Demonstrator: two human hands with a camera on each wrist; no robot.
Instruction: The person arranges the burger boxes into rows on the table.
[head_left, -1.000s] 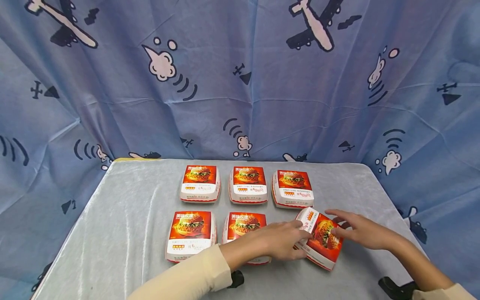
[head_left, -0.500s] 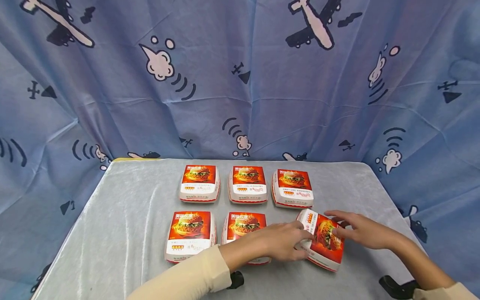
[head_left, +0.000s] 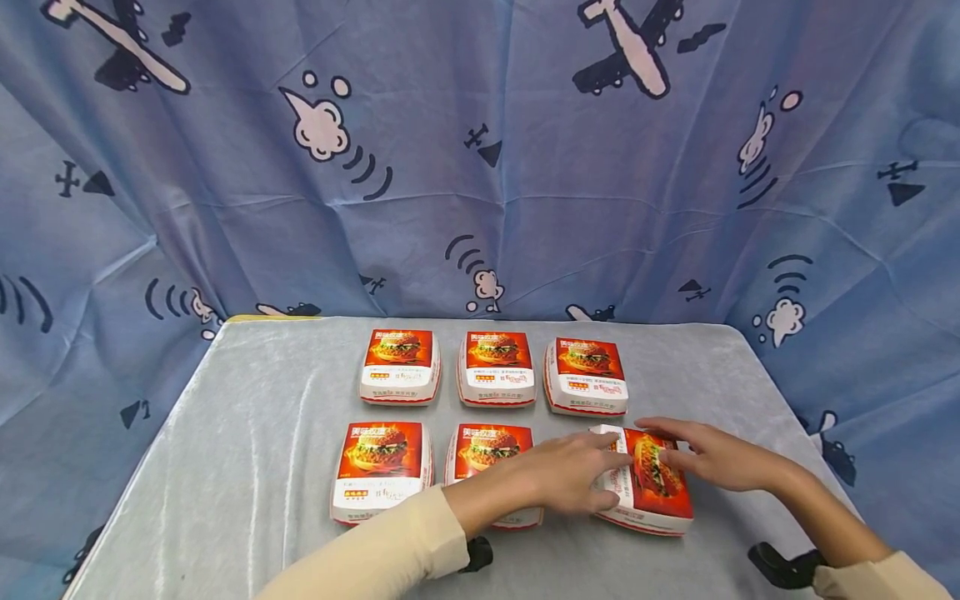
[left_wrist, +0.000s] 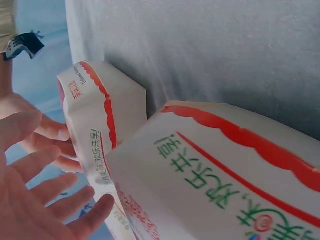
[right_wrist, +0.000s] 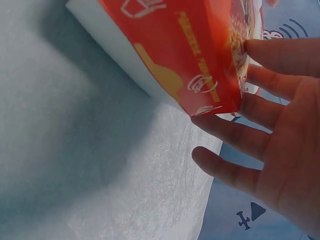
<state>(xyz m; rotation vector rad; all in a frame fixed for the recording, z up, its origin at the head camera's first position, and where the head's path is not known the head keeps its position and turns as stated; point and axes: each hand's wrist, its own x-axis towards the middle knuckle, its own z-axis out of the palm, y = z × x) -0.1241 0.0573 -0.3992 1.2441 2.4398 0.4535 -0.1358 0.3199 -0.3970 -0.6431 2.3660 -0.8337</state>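
Burger box (head_left: 647,481) at the front right of the table (head_left: 247,450) has swung from askew to nearly square with its row since a second ago. Your left hand (head_left: 570,481) and right hand (head_left: 712,457) press its sides with straight fingers, grasping nothing. You have six boxes: five others (head_left: 495,368) aligned.
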